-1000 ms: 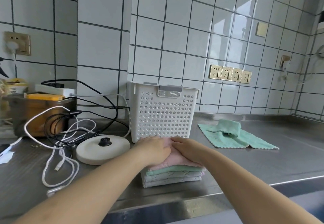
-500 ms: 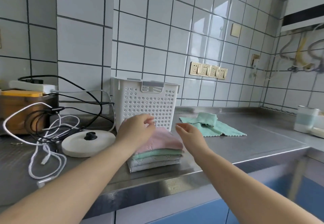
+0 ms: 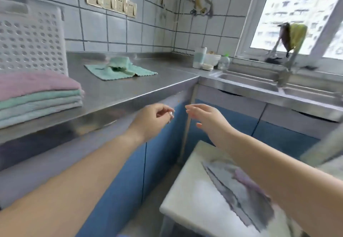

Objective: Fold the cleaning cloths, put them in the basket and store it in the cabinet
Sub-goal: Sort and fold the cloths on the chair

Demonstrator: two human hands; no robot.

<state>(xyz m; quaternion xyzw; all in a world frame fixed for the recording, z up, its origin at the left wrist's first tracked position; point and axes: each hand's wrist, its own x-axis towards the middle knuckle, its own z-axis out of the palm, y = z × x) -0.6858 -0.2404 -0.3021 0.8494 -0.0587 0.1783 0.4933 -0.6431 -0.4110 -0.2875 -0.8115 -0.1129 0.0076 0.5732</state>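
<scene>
Sitting at left edge of frame: stack of folded cloths (image 3: pixel 37 95), pink on top, green and grey below, on the steel table (image 3: pixel 118 90), directly in front of the white perforated basket (image 3: pixel 31 40). Whether stack and basket touch, can't tell. One green cloth (image 3: pixel 120 69) lies unfolded, rumpled in the middle, further back on the table, upper centre of frame. Looks like another cloth, grey with pink, on the white stool (image 3: pixel 187 190) at lower right; blurred, not certain.

Both hands are off the table edge, mid-frame, over the blue cabinet doors (image 3: pixel 159 162). Left hand (image 3: pixel 154 120) has fingers loosely curled, holding nothing. Right hand (image 3: pixel 206 117) has fingers stretched out, empty. Hands close together, not touching.

Judgement: folding not finished, loose pieces remain. Next step likely fetching one. To do it well: take the cloth by two adjacent corners, lay it flat on bare table, smooth the rumple first, fold to match the stack footprint so it sits square. Frame is motion-blurred; detail limited.
</scene>
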